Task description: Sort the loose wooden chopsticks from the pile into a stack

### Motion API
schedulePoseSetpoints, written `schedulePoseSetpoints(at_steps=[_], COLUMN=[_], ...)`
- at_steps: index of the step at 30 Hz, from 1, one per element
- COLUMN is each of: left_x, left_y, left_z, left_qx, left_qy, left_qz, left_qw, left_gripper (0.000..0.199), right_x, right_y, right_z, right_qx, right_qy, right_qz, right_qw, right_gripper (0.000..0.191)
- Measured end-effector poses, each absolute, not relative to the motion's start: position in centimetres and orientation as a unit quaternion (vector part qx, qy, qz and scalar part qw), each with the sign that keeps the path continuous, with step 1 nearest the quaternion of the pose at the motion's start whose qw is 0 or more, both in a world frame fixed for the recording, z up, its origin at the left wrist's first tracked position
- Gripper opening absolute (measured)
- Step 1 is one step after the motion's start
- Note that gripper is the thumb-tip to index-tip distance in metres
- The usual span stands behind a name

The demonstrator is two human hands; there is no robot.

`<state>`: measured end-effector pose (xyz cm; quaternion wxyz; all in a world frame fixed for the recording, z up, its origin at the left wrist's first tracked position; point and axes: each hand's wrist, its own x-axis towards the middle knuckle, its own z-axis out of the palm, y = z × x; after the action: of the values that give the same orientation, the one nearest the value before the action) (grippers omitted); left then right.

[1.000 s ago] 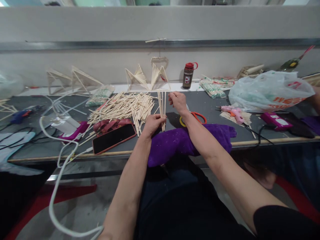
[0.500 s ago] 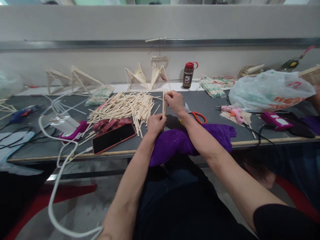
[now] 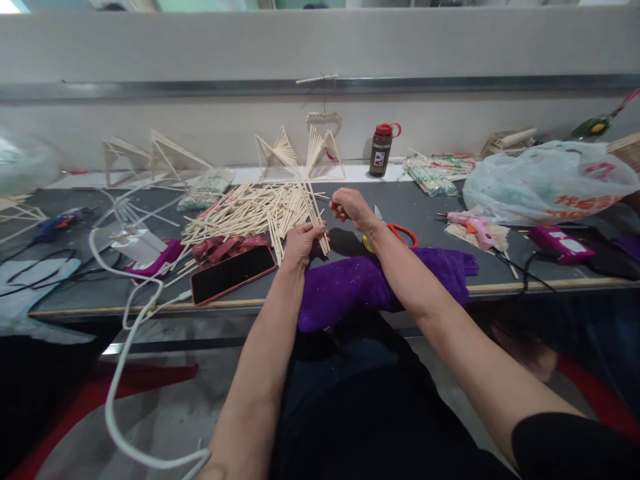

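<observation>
My left hand [image 3: 303, 244] is closed around several thin wooden sticks [image 3: 314, 208], which lean up and to the left over the edge of a loose stick pile [image 3: 245, 213]. To the right of the sticks and apart from them, my right hand [image 3: 349, 205] is raised with its fingers curled; whether something small is between them cannot be made out. Beside my right wrist lie scissors with orange handles [image 3: 404, 233], partly hidden by the forearm. A purple cloth [image 3: 340, 287] lies under my forearms at the table's front edge.
A phone [image 3: 234, 275] and a white cable [image 3: 113, 400] are at the left. Stick structures [image 3: 281, 157] and a dark bottle [image 3: 381, 152] stand along the wall. A pink glue gun [image 3: 473, 225] and a plastic bag [image 3: 545, 180] lie at the right.
My right hand has let go of the upright sticks and moved slightly right. The sticks in my left hand now tilt to the left and are spread apart. The view has shifted slightly.
</observation>
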<state>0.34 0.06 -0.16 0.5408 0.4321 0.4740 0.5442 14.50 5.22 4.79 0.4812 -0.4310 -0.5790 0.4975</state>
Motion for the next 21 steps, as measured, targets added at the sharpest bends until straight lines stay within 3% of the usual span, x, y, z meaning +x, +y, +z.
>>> schedulePoseSetpoints(at_steps=[3, 7, 11, 16, 21], left_x=[0.0, 0.0, 0.1, 0.2, 0.0], left_y=[0.0, -0.2, -0.3, 0.0, 0.1], left_z=[0.1, 0.3, 0.1, -0.3, 0.5], left_qx=[0.423, 0.422, 0.431, 0.449, 0.401], left_qy=[0.445, 0.436, 0.436, 0.471, 0.485], left_qz=[0.531, 0.533, 0.528, 0.523, 0.603], left_qw=[0.584, 0.590, 0.588, 0.551, 0.490], left_gripper=[0.039, 0.038, 0.034, 0.029, 0.039], right_x=[14.7, 15.1, 14.8, 14.0, 14.8], right_y=[5.3, 5.6, 5.3, 4.8, 5.1], right_z=[4.4, 4.0, 3.8, 3.5, 4.0], right_qx=[-0.405, -0.395, -0.351, -0.294, -0.341], right_qy=[-0.565, -0.569, -0.636, -0.698, -0.710], right_qz=[0.548, 0.559, 0.567, 0.553, 0.503], right_qw=[0.465, 0.456, 0.389, 0.347, 0.357], right_gripper=[0.007, 0.016, 0.012, 0.020, 0.024])
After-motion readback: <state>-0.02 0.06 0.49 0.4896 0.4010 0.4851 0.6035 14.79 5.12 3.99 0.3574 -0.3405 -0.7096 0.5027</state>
